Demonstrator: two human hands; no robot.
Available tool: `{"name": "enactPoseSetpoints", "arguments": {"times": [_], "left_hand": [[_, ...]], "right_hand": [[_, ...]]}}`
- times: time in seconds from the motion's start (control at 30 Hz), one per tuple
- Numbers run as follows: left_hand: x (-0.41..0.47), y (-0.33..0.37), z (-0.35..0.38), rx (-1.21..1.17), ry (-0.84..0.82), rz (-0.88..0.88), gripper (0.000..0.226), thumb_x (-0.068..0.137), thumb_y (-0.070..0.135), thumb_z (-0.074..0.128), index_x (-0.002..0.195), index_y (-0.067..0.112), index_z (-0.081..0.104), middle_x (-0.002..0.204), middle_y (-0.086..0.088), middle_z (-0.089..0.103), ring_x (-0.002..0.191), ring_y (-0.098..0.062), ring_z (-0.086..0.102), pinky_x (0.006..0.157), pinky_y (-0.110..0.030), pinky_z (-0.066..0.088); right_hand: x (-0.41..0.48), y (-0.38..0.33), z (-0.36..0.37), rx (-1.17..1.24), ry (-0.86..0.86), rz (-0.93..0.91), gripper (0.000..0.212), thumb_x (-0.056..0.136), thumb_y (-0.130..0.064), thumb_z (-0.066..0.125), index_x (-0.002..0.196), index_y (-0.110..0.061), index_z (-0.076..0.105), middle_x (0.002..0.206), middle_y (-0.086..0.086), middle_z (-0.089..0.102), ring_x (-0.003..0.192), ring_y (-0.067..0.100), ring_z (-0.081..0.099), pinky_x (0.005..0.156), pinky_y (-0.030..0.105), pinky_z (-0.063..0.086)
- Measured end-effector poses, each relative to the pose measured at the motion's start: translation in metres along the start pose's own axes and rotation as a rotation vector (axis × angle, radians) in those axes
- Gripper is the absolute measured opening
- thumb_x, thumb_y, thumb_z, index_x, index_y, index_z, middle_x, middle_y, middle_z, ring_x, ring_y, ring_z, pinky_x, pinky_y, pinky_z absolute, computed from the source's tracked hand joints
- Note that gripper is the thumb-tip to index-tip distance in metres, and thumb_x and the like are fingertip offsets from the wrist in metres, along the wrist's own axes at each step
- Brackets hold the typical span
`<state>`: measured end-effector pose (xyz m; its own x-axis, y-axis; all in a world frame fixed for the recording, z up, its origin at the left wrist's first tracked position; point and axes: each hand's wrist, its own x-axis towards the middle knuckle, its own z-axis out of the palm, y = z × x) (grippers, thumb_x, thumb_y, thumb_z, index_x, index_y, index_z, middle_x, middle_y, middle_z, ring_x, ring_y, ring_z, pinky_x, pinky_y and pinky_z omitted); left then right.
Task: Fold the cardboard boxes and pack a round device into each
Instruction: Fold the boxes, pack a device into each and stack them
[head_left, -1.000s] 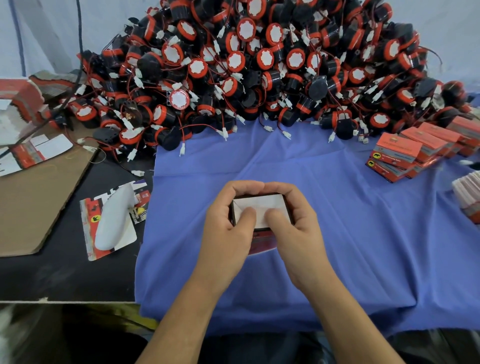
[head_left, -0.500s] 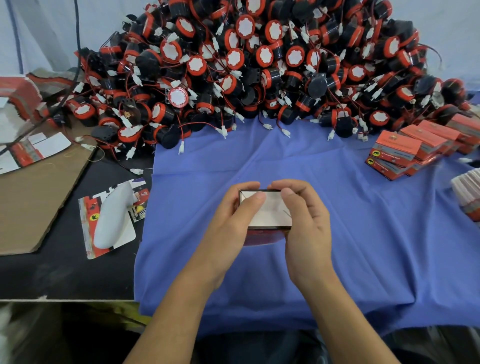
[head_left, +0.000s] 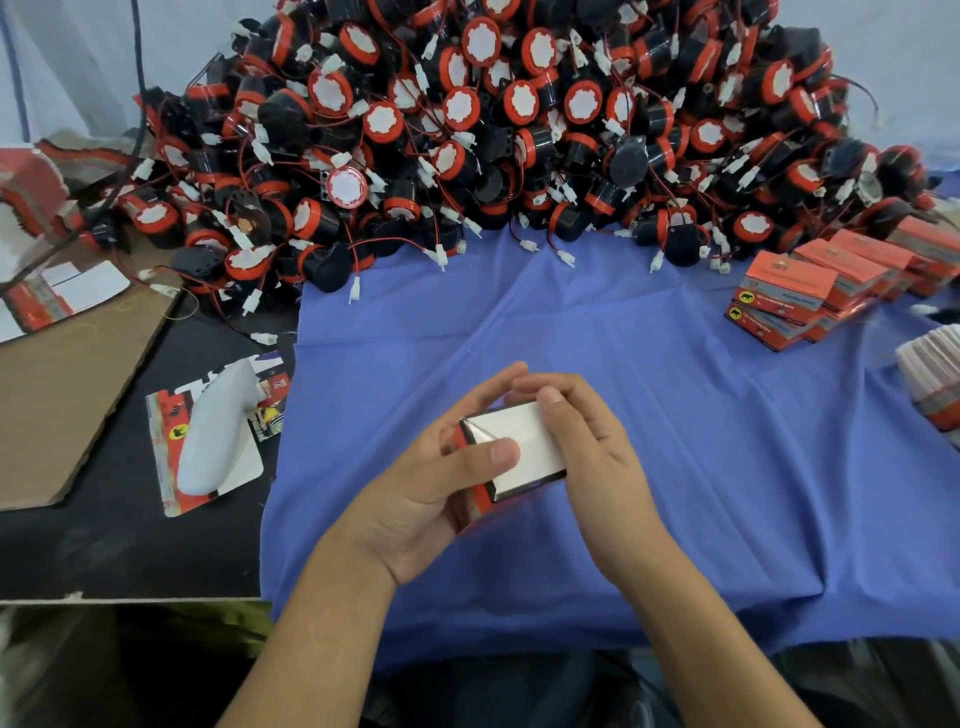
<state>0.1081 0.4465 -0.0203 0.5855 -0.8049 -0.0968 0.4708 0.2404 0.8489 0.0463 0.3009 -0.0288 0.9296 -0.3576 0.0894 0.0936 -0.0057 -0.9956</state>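
Note:
A small red cardboard box (head_left: 522, 447) with a white flap on top is held above the blue cloth (head_left: 675, 415) between both hands. My left hand (head_left: 431, 493) grips its left side, thumb lying across the white flap. My right hand (head_left: 592, 457) wraps the right side, fingers curled over the far edge. Whether a device sits inside is hidden. A big pile of round black-and-red devices (head_left: 493, 135) with red wires and white plugs fills the back of the table.
Closed red boxes (head_left: 826, 291) are stacked at the right, with a stack of flat box blanks (head_left: 935, 384) at the right edge. At the left lie a brown cardboard sheet (head_left: 62, 384), a white handheld object (head_left: 213, 431) on a flat blank, and torn packaging (head_left: 31, 197).
The box has been turned and tilted in my hands. My left thumb has slid onto the white flap, and both hands have shifted slightly nearer to me.

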Motion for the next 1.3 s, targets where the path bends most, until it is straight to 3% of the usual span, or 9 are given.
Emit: {"name": "enactPoseSetpoints", "arguments": {"times": [0.1, 0.2, 0.37, 0.47, 0.53, 0.7, 0.9, 1.03, 1.3], "left_hand": [[-0.004, 0.016, -0.003, 0.346, -0.02, 0.071, 0.095, 0.071, 0.014, 0.089, 0.146, 0.052, 0.046, 0.126, -0.003, 0.071, 0.11, -0.023, 0.07, 0.09, -0.032, 0.058], [-0.006, 0.035, 0.0, 0.877, -0.041, 0.146, 0.112, 0.067, 0.028, 0.098, 0.146, 0.068, 0.03, 0.116, 0.022, 0.063, 0.11, -0.007, 0.064, 0.091, -0.021, 0.052], [0.003, 0.029, 0.003, 1.567, 0.099, 0.369, 0.123, 0.056, 0.047, 0.097, 0.148, 0.069, 0.019, 0.128, 0.031, 0.035, 0.115, 0.003, 0.028, 0.106, -0.026, 0.03], [0.008, 0.001, -0.006, 1.166, 0.274, 0.353, 0.124, 0.056, 0.056, 0.095, 0.151, 0.066, 0.016, 0.158, 0.021, 0.015, 0.145, 0.007, 0.015, 0.115, -0.022, 0.026], [0.008, -0.018, -0.011, 0.828, 0.315, 0.256, 0.125, 0.067, 0.049, 0.093, 0.154, 0.062, 0.005, 0.159, 0.022, 0.028, 0.148, 0.006, 0.026, 0.121, -0.034, 0.035], [0.007, -0.047, -0.025, 0.791, 0.324, 0.254, 0.132, 0.081, 0.015, 0.088, 0.149, 0.068, -0.012, 0.129, 0.032, 0.061, 0.125, 0.005, 0.057, 0.099, -0.011, 0.047], [0.008, -0.026, -0.035, 0.546, 0.21, 0.158, 0.136, 0.062, 0.036, 0.098, 0.162, 0.043, 0.005, 0.155, 0.021, 0.047, 0.143, -0.003, 0.045, 0.117, -0.037, 0.042], [0.018, 0.004, -0.044, 0.345, 0.381, 0.256, 0.091, 0.072, 0.079, 0.072, 0.149, 0.039, 0.043, 0.153, 0.021, 0.049, 0.142, 0.004, 0.042, 0.122, -0.033, 0.032], [0.113, 0.03, -0.045, 0.413, 0.537, 0.261, 0.046, 0.104, 0.033, 0.054, 0.15, 0.03, 0.047, 0.155, 0.013, 0.047, 0.141, 0.001, 0.043, 0.122, -0.033, 0.034]], "right_hand": [[0.005, 0.0, -0.019, 0.061, -0.188, 0.229, 0.036, 0.094, -0.06, 0.05, 0.123, -0.045, 0.066, 0.126, -0.009, 0.07, 0.116, 0.011, 0.067, 0.1, 0.039, 0.053], [0.007, -0.005, -0.035, 0.187, -0.305, 0.298, 0.05, 0.089, -0.064, 0.063, 0.129, -0.033, 0.066, 0.134, 0.004, 0.069, 0.122, 0.028, 0.066, 0.106, 0.055, 0.046], [0.013, 0.007, -0.041, 0.3, -0.133, 0.027, 0.066, 0.081, -0.015, 0.08, 0.138, -0.036, 0.054, 0.131, 0.011, 0.061, 0.115, 0.024, 0.063, 0.09, 0.042, 0.053], [0.012, 0.024, -0.039, 0.16, -0.024, -0.058, 0.093, 0.073, -0.009, 0.086, 0.145, -0.051, 0.044, 0.145, -0.004, 0.047, 0.139, 0.009, 0.048, 0.094, 0.037, 0.057], [0.009, 0.039, -0.039, 0.047, -0.055, -0.024, 0.102, 0.074, -0.007, 0.089, 0.15, -0.052, 0.037, 0.152, -0.006, 0.04, 0.144, 0.004, 0.042, 0.099, 0.031, 0.055], [0.009, 0.055, -0.043, -0.092, -0.225, 0.023, 0.097, 0.081, -0.002, 0.081, 0.156, -0.038, 0.032, 0.145, -0.005, 0.054, 0.134, 0.019, 0.056, 0.109, 0.041, 0.05], [0.015, 0.044, -0.06, -0.001, -0.421, 0.058, 0.09, 0.084, -0.035, 0.085, 0.158, -0.031, 0.035, 0.159, -0.009, 0.045, 0.147, 0.015, 0.042, 0.117, 0.037, 0.04], [0.034, 0.041, -0.065, 0.175, -0.182, 0.179, 0.092, 0.081, -0.078, 0.063, 0.156, -0.031, 0.038, 0.154, -0.02, 0.048, 0.144, -0.002, 0.04, 0.122, 0.034, 0.028], [0.137, 0.037, -0.027, 0.192, -0.103, 0.252, 0.069, 0.099, -0.057, 0.051, 0.158, -0.023, 0.039, 0.159, -0.015, 0.042, 0.143, -0.002, 0.04, 0.117, 0.026, 0.036]]}}
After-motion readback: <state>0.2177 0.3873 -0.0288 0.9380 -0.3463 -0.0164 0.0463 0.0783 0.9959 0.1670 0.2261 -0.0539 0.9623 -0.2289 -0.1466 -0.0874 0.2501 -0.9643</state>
